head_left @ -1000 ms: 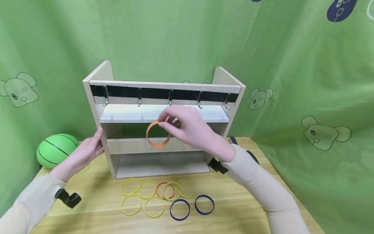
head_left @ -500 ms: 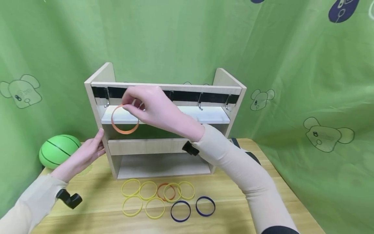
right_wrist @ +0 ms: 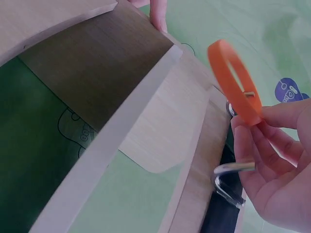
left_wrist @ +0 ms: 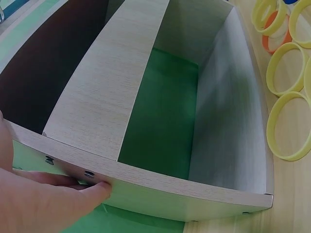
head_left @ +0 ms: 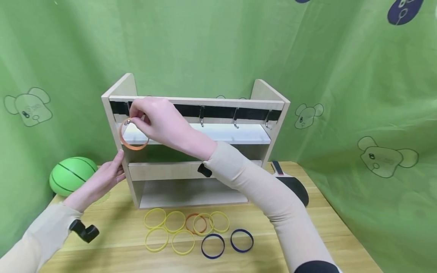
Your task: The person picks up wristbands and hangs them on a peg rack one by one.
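Observation:
My right hand (head_left: 162,121) pinches an orange silicone wristband (head_left: 132,147) by its upper edge at the leftmost hook (head_left: 128,122) of a wooden shelf rack (head_left: 196,99). In the right wrist view, that hook's metal tip shows inside the wristband's loop (right_wrist: 222,63), and a second hook (right_wrist: 228,177) lies beside the curled fingers. The head view has this second hook hidden behind the right hand. Low on the rack's left side panel (left_wrist: 160,201) rests my left hand (head_left: 104,180), its fingers against the outer face.
Several yellow wristbands (head_left: 156,249), an orange one (head_left: 187,223) and two dark blue ones (head_left: 212,257) lie before the rack. A green ball (head_left: 71,176) sits left; a table tennis paddle (head_left: 295,187) lies right. Three more hooks, including the far-right one (head_left: 268,123), line the black strip.
My right hand has carried the orange wristband leftward and up, from before the middle of the rack to the leftmost hook. The left hand stays at the side panel.

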The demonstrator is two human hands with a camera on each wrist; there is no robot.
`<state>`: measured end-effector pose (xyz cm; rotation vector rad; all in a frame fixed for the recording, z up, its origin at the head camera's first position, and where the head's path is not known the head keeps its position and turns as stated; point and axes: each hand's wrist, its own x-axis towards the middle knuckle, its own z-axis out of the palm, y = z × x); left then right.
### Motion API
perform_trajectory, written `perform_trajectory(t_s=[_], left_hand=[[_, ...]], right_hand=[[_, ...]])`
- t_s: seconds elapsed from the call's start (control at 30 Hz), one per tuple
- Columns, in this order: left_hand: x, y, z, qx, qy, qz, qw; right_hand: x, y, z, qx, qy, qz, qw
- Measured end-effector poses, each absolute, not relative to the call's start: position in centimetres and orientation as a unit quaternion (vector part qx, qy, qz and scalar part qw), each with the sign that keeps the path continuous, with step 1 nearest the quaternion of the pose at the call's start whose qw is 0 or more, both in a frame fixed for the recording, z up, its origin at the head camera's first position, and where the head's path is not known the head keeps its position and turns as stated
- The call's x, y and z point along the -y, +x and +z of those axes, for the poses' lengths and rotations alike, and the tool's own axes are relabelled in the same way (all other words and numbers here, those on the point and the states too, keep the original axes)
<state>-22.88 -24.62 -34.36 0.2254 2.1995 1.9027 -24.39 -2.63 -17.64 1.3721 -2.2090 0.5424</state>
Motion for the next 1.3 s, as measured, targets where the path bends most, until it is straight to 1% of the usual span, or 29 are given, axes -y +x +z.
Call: perform_trajectory(t_s=[0.27, 0.5, 0.7, 0.83, 0.93, 1.03, 1.13, 1.3], left_hand=[[24.6, -23.1, -34.6, -0.748, 0.082, 0.649, 0.112], [24.6, -23.0, -34.7, -0.75, 0.082, 0.647, 0.111], [24.7, -23.1, -34.6, -0.749, 0.069, 0.648, 0.117], [24.8, -23.3, -34.7, -0.752, 0.067, 0.645, 0.121], [25.0, -23.3, -34.8, -0.754, 0.07, 0.642, 0.119], [25.0, -23.2, -34.8, -0.754, 0.069, 0.643, 0.119], [25.0, -23.1, -34.8, -0.754, 0.067, 0.642, 0.12], [25.0, -23.3, -34.5, -0.756, 0.073, 0.639, 0.123]], right_hand=[[3.3, -24.4, -18.0, 0.83, 0.486, 0.139, 0.234], [3.4, -24.1, -18.6, 0.84, 0.471, 0.104, 0.247], [1.7, -22.7, -18.7, 0.817, 0.489, 0.133, 0.277], [-0.5, -21.6, -19.6, 0.788, 0.514, 0.167, 0.295], [-2.4, -21.0, -21.2, 0.776, 0.527, 0.184, 0.294], [-4.6, -20.7, -23.8, 0.782, 0.526, 0.182, 0.28], [-7.0, -20.7, -27.0, 0.806, 0.509, 0.174, 0.246], [-11.1, -21.1, -32.6, 0.861, 0.448, 0.176, 0.163]])
